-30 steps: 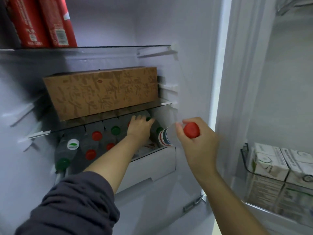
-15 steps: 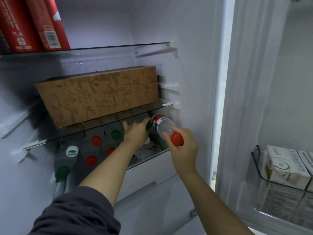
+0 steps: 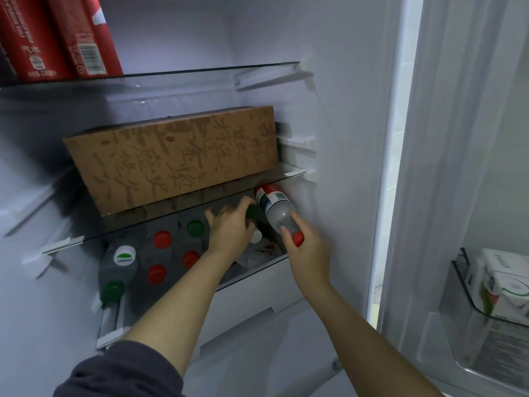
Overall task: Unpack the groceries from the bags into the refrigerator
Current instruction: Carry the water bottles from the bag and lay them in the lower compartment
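Over the last second you have swung the bottle [image 3: 276,209] from in front of the shelf opening into it, so its labelled base now sits just under the front edge of the glass shelf [image 3: 292,173]. Your right hand [image 3: 307,250] grips the bottle at its neck end, fingers curled round the clear plastic and the red cap [image 3: 298,239] against your palm. The bottle tilts up and away from you, close to the right inner wall of the refrigerator [image 3: 329,110].

Your left hand [image 3: 230,232] has stayed among the stored bottles just beside it, fingers reaching toward the back. Whether they grip anything you cannot tell, because the knuckles hide the fingertips. A dark sleeve [image 3: 120,371] covers that upper arm.

To the left of that hand, bottles lie on their sides with caps facing you: a green cap [image 3: 195,227], several red ones [image 3: 162,239], and a white-capped bottle [image 3: 124,257] furthest left. Below them is a white drawer [image 3: 257,285].

On the glass shelf above rests a brown cardboard box [image 3: 177,159] printed with characters. Higher up, a second glass shelf [image 3: 200,71] carries red cartons [image 3: 57,35] at its left end.

Far right, the door bin [image 3: 469,296] holds white and green cartons [image 3: 503,285].
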